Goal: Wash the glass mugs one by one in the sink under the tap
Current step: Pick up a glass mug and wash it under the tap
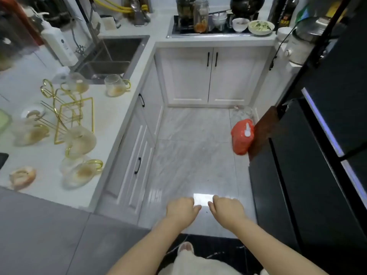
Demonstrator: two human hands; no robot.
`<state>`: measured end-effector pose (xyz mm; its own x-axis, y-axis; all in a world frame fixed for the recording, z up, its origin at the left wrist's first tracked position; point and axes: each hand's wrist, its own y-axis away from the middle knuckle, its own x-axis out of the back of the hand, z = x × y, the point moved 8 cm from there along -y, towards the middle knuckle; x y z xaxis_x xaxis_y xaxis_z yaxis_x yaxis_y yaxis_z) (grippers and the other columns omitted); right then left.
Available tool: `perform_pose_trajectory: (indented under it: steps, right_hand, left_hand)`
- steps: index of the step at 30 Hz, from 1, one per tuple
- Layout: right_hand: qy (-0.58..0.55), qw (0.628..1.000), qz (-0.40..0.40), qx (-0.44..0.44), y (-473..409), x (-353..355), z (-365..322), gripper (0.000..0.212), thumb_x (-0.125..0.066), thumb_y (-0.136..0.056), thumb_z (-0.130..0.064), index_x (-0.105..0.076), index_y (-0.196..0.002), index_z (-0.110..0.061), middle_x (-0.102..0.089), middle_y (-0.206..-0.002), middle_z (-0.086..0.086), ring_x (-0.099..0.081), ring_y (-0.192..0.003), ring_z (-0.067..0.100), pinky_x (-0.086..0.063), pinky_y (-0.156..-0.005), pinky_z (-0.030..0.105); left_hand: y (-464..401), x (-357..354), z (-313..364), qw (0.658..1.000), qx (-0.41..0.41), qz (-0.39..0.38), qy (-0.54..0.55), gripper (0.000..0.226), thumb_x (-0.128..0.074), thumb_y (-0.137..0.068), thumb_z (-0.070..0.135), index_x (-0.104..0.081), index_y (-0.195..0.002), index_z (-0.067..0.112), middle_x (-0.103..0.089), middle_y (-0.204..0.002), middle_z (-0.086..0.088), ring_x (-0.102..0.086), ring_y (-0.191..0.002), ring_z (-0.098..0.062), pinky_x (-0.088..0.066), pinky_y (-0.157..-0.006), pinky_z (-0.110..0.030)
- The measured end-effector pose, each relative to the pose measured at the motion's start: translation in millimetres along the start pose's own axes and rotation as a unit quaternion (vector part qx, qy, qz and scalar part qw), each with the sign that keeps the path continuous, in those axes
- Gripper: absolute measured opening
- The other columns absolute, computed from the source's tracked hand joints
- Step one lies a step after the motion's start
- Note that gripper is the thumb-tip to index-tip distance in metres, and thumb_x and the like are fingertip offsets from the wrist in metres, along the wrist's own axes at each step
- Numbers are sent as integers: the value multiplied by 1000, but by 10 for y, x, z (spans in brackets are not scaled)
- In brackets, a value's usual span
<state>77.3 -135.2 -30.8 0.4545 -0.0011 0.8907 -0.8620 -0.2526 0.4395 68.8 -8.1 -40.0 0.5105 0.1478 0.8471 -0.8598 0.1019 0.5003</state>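
Blurred glass mugs [79, 173]; fingertips hidden

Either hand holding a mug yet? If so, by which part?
No. The left hand and right hand hang over the floor with loosely curled fingers, holding nothing. The glass mugs, such as the one by the sink, sit untouched on the counter.

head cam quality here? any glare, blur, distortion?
Head view: bright rectangular glare on the floor tiles just beyond both hands; strong wide-angle bowing of the counter and fridge edges; the glass mugs at left look soft and smeared.
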Motion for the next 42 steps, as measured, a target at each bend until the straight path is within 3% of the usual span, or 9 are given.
perform_pose_trajectory:
  steps: [4,8,13,18,21,25,32,38,42]
  right_hand:
    - [8,1000,0,-10,-193,11,-106,36,-24,-101,-36,-52,-103,-12,-66,-94,5,-58,-79,27,-31,-69,31]
    - [-17,1000,-3,-25,-321,31,-126,30,-24,-101,-37,-41,-88,-16,-40,-65,-5,-45,-71,23,-30,-69,30]
    - [-41,998,-12,-38,-551,109,-14,38,-26,-100,-38,-54,-103,-12,-61,-92,4,-54,-76,23,-35,-66,29]
    - [-62,997,-23,-41,-918,209,178,39,-26,-100,-38,-55,-105,-12,-54,-83,1,-59,-79,23,-39,-63,29]
    - [-68,997,-34,-28,-1147,323,329,37,-27,-100,-37,-54,-105,-12,-64,-98,5,-62,-90,25,-37,-65,28]
    - [-61,998,-28,3,-1460,574,574,36,-30,-99,-38,-55,-108,-13,-64,-109,6,-61,-99,28,-39,-71,31]
    - [-48,998,-28,30,-2034,934,1053,34,-34,-98,-36,-55,-108,-12,-63,-112,8,-59,-103,30,-42,-72,31]
    - [-52,997,-31,54,-2418,1120,1114,31,-36,-96,-33,-58,-106,-13,-65,-109,5,-60,-99,27,-36,-66,27]
    - [-42,996,-41,67,-2689,1211,1073,32,-37,-96,-33,-59,-106,-13,-64,-111,6,-60,-102,27,-40,-70,29]
  left_hand:
    - [-208,26,-167,1000,0,-4,0,48,-32,-97,50,-60,-105,12,-68,-103,-8,-64,-92,-26,-47,-75,-33]
    - [-397,55,-229,1000,-5,-14,-2,48,-32,-97,50,-61,-106,12,-68,-104,-8,-63,-95,-27,-47,-77,-33]
    - [-629,184,-234,1000,-9,-19,-7,49,-33,-97,50,-62,-103,12,-68,-102,-8,-64,-93,-26,-47,-74,-32]
    - [-941,354,-145,1000,6,-25,14,48,-33,-97,50,-62,-107,13,-68,-106,-6,-63,-97,-25,-47,-79,-33]
    - [-1181,457,-30,999,27,-26,34,47,-34,-96,50,-62,-106,13,-68,-108,-6,-62,-100,-26,-46,-79,-32]
    - [-1518,599,195,996,58,-31,54,48,-34,-96,52,-62,-107,15,-68,-110,-6,-62,-104,-26,-46,-80,-31]
    - [-1988,924,469,990,103,-14,96,44,-38,-95,50,-63,-111,18,-67,-113,-4,-62,-106,-25,-46,-83,-31]
    - [-2242,1151,412,984,139,-13,107,40,-43,-92,47,-66,-107,17,-68,-111,-5,-62,-105,-27,-46,-82,-29]
    - [-2475,1279,288,980,158,-15,118,36,-44,-90,42,-66,-103,16,-69,-108,-7,-63,-102,-28,-47,-81,-30]
